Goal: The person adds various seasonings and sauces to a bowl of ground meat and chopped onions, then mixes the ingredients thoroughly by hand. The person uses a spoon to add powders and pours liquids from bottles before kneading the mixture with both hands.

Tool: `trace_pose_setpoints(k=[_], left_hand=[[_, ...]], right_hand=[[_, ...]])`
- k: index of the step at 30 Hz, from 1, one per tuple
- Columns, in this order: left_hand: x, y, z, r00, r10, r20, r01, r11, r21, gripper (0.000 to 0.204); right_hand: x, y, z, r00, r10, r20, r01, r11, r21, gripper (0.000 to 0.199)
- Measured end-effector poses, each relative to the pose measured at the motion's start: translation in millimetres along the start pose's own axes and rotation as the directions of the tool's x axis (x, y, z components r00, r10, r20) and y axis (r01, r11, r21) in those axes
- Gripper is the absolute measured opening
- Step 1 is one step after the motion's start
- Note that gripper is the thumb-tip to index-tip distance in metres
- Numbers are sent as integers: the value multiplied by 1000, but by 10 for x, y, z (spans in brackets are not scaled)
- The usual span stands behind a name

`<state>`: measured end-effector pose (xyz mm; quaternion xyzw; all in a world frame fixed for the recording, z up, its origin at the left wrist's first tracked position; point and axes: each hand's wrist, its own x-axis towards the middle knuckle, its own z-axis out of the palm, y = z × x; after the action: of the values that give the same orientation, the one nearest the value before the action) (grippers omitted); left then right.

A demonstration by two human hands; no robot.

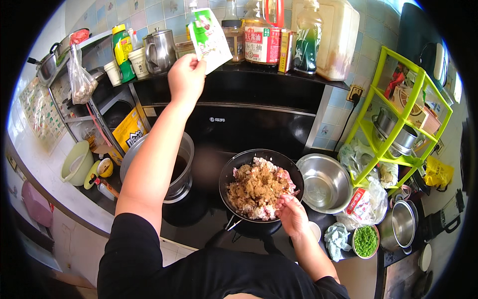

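Observation:
My left hand [187,78] is raised toward the black shelf, its fingers closed on the lower edge of a white and green packet [211,42]. Over the right rim of a black frying pan [225,199] my right hand [293,215] has its fingers pinched together; whether anything is between them is too small to tell. Minced meat [259,187] fills the pan, pale and pink at the edges, with a brown mass heaped on top. The pan stands on the black stove, its handle toward me.
A steel bowl [336,172] sits right of the pan, and a steel pot [188,149] with dark liquid is on the left. Bottles and a large sauce jug [262,47] line the shelf. Chopped greens [366,241] fill a bowl beside a crumpled cloth [338,240]. A green rack [386,149] stands right.

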<state>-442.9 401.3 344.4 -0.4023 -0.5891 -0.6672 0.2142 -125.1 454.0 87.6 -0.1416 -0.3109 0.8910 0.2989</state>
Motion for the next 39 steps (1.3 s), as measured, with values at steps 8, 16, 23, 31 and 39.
trace_pose_setpoints(k=[8,16,23,31,39], left_hand=[[247,-219,707,983,130,132,-174,892,417,14],[325,-347,805,985,-55,166,-6,938,347,23],[-1020,-368,436,950,111,292,-44,973,-227,21],[-3070,-712,-744,624,-484,613,555,827,87,8],[-3529,-763,-907,487,-586,648,680,720,140,8]], right_hand=[[-91,-89,-127,997,-44,-61,45,999,21,11],[-91,-53,-263,995,-58,-80,59,998,16,11],[-198,-169,-429,975,-123,-185,92,982,-167,19],[-457,-301,-832,937,-227,-264,177,964,-200,21],[-439,-355,-683,961,-163,-223,192,975,113,58]])
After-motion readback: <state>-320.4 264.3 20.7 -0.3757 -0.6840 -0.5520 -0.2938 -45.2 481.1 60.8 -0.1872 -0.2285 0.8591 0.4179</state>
